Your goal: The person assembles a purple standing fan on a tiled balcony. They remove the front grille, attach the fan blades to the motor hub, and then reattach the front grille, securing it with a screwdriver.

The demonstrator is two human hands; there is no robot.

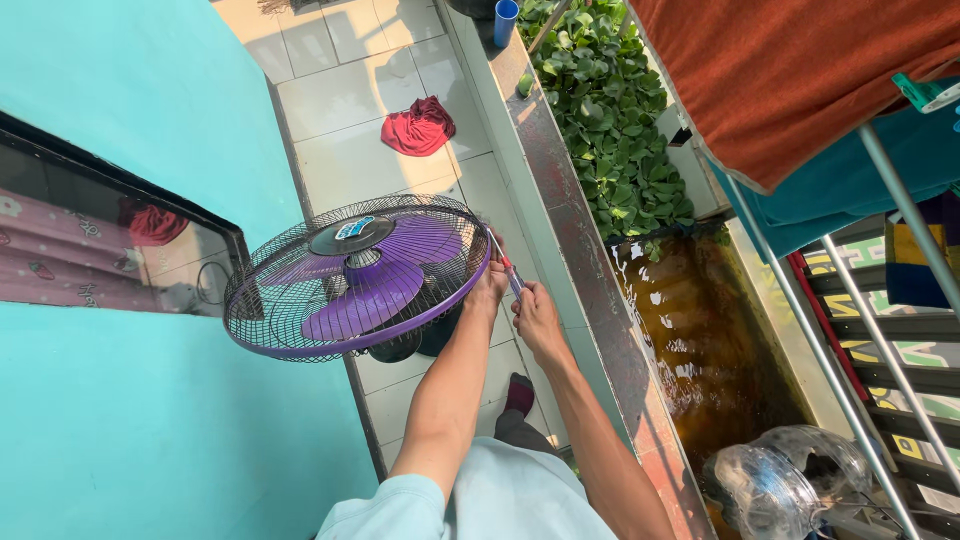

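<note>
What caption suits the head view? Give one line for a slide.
Left hand steadies a purple fan while right hand works a screwdriver at its rim.

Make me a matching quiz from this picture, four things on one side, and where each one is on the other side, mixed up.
Things:
1. fan
2. red cloth
3. blue cup
4. clear bottle

Places:
A. on the ledge, top of the picture
B. on the tiled floor
C. bottom right, by the brown water
D. at the hands, beside the teal wall

Pairs: 1-D, 2-B, 3-A, 4-C
</note>
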